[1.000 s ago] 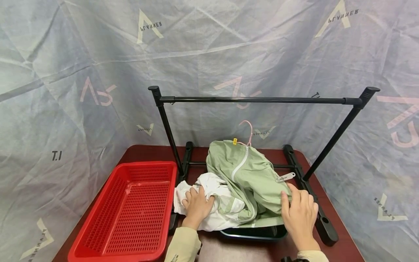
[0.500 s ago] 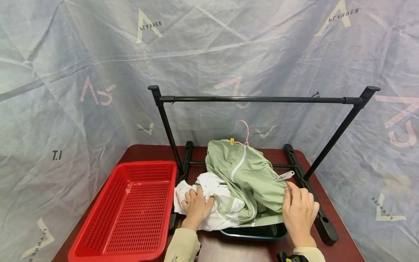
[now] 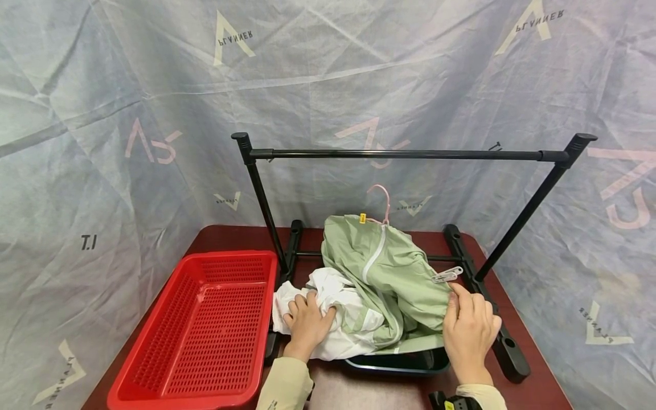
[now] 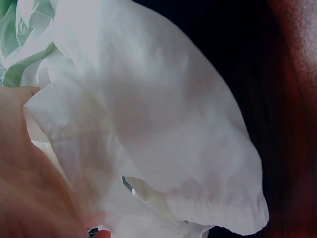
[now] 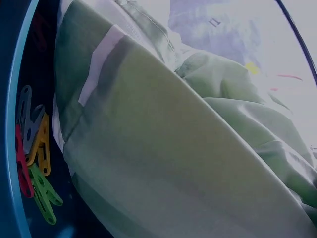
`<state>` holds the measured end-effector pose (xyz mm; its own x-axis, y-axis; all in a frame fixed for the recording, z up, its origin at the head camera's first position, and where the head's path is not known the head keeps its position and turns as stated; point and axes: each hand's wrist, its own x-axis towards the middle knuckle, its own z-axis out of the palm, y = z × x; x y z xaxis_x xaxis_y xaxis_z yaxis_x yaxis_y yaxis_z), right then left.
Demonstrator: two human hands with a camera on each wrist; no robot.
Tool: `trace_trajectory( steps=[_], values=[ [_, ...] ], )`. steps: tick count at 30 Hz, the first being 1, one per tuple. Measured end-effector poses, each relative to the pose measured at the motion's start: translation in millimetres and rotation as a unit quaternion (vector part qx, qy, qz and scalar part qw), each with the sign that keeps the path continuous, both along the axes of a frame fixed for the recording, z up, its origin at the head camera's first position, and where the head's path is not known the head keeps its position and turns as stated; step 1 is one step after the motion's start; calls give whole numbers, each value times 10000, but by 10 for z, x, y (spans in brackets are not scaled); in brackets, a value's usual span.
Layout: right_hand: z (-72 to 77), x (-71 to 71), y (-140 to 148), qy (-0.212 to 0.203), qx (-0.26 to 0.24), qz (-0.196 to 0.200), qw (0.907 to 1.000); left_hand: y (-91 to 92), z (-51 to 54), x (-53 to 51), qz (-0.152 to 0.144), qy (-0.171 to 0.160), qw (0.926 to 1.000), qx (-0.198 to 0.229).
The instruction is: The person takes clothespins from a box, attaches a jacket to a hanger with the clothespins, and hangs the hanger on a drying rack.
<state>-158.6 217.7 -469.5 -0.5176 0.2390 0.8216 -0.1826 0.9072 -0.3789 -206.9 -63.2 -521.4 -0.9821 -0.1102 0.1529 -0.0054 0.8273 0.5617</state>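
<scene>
A light green zipped garment (image 3: 394, 267) lies bunched in the head view, with a pink hanger (image 3: 386, 205) sticking out of its top. White cloth (image 3: 348, 341) lies against its left side; I cannot tell if both are one piece. My left hand (image 3: 309, 324) grips the white cloth, fingers bent into its folds. At the garment's right edge, my right hand (image 3: 470, 330) pinches the green fabric between thumb and fingers. Just above those fingertips a white clothespin (image 3: 448, 275) sits at the fabric's edge. The right wrist view shows a broad green panel (image 5: 148, 134); no fingers appear there.
A red perforated basket (image 3: 220, 330) stands on the left. A black rack (image 3: 389, 154) spans over the garment. Under the cloth is a dark tray (image 3: 394, 367) containing several coloured clothespins (image 5: 39, 148). The dark red table (image 3: 523, 319) extends behind and right.
My right hand and the garment's edge have shifted very slightly. The hanger hook has moved a little left, and the white clothespin has turned. My left hand has stayed put.
</scene>
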Motion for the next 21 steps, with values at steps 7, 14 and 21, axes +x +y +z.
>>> trace_trajectory(
  steps=[7, 14, 21],
  values=[
    [22, -19, -26, 517, -201, 10, 9985, -18, 15, 2, -35, 41, 9999, -98],
    [48, -6, -32, 601, -283, 1, 9978, -36, 53, 41, -155, 403, 9991, 55],
    [96, 4, -20, 757, -274, 45, 9967, -74, 170, 45, -363, 637, 9972, 130]
  ],
)
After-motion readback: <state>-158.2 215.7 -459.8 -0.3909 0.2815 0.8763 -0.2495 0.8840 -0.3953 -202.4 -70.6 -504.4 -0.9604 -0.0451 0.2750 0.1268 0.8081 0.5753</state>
